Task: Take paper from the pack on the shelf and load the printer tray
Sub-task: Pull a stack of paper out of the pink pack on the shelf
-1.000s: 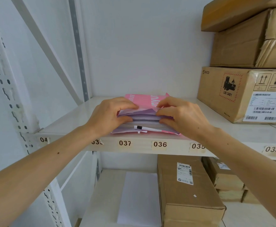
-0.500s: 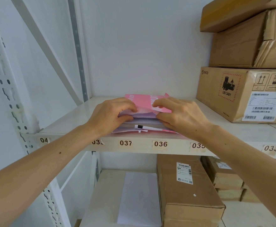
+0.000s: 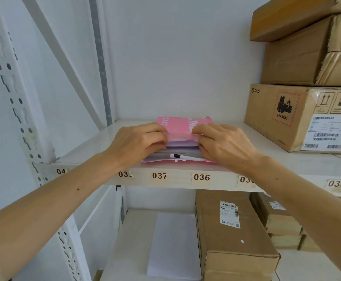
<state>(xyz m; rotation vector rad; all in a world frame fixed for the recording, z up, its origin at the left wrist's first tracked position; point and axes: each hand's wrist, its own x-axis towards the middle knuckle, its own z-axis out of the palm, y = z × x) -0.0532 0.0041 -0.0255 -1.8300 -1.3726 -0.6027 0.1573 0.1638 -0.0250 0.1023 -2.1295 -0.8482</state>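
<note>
A pink paper pack (image 3: pixel 180 125) lies on the white shelf (image 3: pixel 287 161) near the labels 037 and 036, its near end torn open. White sheets (image 3: pixel 182 152) show in the opening under the wrapper flap. My left hand (image 3: pixel 137 141) grips the left side of the open end, fingers curled over the pink flap and thumb below it. My right hand (image 3: pixel 224 144) grips the right side the same way, pinching the flap. The printer and its tray are not in view.
Stacked cardboard boxes (image 3: pixel 301 116) fill the shelf's right side, close to my right forearm. A diagonal brace and perforated upright (image 3: pixel 17 110) stand at the left. Below, a loose stack of white sheets (image 3: pixel 173 246) lies beside more cartons (image 3: pixel 232 236).
Both hands have slid a little further back along the pack and lifted the pink flap higher, so less of the wrapper's top shows between them.
</note>
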